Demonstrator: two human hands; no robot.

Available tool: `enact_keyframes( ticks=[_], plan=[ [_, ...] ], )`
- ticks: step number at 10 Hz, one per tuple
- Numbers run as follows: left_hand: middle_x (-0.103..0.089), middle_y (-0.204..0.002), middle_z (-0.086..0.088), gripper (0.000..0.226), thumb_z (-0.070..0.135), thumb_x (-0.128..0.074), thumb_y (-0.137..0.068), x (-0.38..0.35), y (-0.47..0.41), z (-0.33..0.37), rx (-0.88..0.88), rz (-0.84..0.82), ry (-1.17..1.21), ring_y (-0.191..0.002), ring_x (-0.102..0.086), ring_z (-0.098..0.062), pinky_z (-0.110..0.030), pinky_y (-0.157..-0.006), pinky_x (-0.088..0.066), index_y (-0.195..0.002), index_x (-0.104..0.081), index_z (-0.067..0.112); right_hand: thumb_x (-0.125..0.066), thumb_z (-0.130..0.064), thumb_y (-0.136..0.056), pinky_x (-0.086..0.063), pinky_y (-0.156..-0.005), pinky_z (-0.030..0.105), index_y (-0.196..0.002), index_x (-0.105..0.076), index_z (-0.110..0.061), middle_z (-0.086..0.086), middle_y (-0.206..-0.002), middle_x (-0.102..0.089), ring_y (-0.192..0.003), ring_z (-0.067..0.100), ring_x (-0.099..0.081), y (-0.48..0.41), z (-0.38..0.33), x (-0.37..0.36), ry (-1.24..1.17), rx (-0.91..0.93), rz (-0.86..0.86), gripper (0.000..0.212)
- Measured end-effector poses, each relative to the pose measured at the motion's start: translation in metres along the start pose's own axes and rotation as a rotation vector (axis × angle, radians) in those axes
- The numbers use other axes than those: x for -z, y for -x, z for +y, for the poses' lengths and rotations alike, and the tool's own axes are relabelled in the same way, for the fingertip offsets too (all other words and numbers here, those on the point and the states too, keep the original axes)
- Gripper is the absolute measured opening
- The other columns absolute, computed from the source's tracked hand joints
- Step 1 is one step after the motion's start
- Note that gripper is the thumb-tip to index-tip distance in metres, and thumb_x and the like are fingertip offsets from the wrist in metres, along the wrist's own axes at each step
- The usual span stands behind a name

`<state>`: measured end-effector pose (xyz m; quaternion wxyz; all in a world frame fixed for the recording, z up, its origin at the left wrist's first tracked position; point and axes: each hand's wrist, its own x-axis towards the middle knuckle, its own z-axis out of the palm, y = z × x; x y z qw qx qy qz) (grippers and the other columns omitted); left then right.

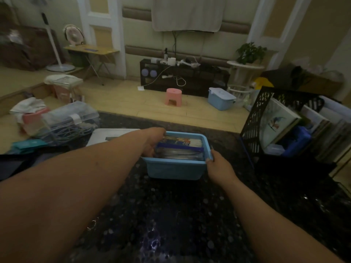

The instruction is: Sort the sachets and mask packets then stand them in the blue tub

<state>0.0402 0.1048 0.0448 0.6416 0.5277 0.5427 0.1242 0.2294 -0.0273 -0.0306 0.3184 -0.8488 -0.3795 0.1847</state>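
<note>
The blue tub (pixel 174 170) stands on the dark speckled table, just past the middle. Several packets (pixel 179 149) stand on edge inside it: silvery ones at the front, a dark blue strip behind them and colourful printed ones at the back. My left hand (pixel 152 142) reaches over the tub's left rim, its fingers curled down among the packets' left ends. My right hand (pixel 218 166) grips the tub's near right corner, thumb over the rim.
A black mesh file rack (pixel 266 122) with books stands at the right. A clear plastic box (pixel 70 120) of cables and teal packets (pixel 28 144) lie at the left. A white board (pixel 106 136) lies behind my left arm. The table's far edge runs just beyond the tub.
</note>
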Motion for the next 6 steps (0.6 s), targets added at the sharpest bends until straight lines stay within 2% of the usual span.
enact_keyframes(
  ticks=[1,2,3,4,5,6],
  plan=[
    [-0.063,-0.116,-0.027,0.032,0.038,-0.038,-0.114,0.002,0.011,0.004,-0.002,-0.005,-0.046,-0.105,-0.062,-0.038,-0.049,-0.094,-0.050,-0.120,-0.052,0.010,-0.047,-0.027,-0.109,-0.053,-0.101,0.044,-0.151,-0.047,-0.017,0.012,-0.145,-0.056,-0.125,0.029,-0.060,0.005,-0.001,-0.001,0.043,0.029,0.071,0.043],
    [-0.046,-0.154,-0.030,0.064,0.044,-0.034,-0.114,0.003,0.013,0.005,0.034,-0.035,-0.027,-0.115,-0.058,-0.041,-0.051,-0.102,-0.041,-0.160,-0.029,-0.001,-0.048,-0.027,-0.109,-0.054,-0.103,0.047,-0.152,-0.046,-0.016,0.013,-0.147,-0.050,-0.124,0.030,-0.060,0.009,-0.003,-0.004,0.077,0.068,0.059,0.045],
    [-0.051,-0.145,-0.034,0.068,0.046,-0.036,-0.113,0.004,0.012,0.003,0.006,-0.033,0.006,-0.115,-0.059,-0.043,-0.051,-0.104,-0.042,-0.163,-0.024,0.001,-0.049,-0.026,-0.109,-0.055,-0.101,0.045,-0.153,-0.046,-0.015,0.013,-0.148,-0.049,-0.123,0.029,-0.060,0.013,-0.005,-0.002,0.071,0.055,0.047,0.045],
    [-0.048,-0.149,-0.028,0.069,0.048,-0.041,-0.111,0.011,-0.001,-0.004,-0.075,-0.016,0.025,-0.135,-0.050,-0.041,-0.051,-0.115,-0.038,-0.162,-0.028,0.005,-0.051,-0.026,-0.108,-0.055,-0.103,0.045,-0.153,-0.046,-0.016,0.013,-0.147,-0.053,-0.124,0.028,-0.060,0.014,-0.003,0.003,0.050,0.038,0.047,0.047],
    [-0.057,-0.119,-0.016,0.046,0.045,-0.048,-0.108,0.021,0.001,-0.011,-0.185,0.064,0.062,-0.111,-0.056,-0.030,-0.044,-0.099,-0.047,-0.131,-0.056,0.006,-0.054,-0.026,-0.106,-0.054,-0.104,0.047,-0.150,-0.050,-0.016,0.012,-0.145,-0.057,-0.124,0.028,-0.061,0.022,-0.001,0.010,0.027,0.041,0.073,0.045],
    [-0.068,-0.117,-0.018,0.031,0.042,-0.054,-0.098,0.029,0.011,-0.031,-0.352,0.221,-0.030,-0.106,-0.064,-0.030,-0.053,-0.104,-0.055,-0.095,-0.061,0.012,-0.057,-0.027,-0.106,-0.046,-0.108,0.041,-0.150,-0.053,-0.015,0.011,-0.148,-0.057,-0.133,0.028,-0.056,0.034,0.000,0.029,-0.034,0.041,0.174,0.045]
  ],
)
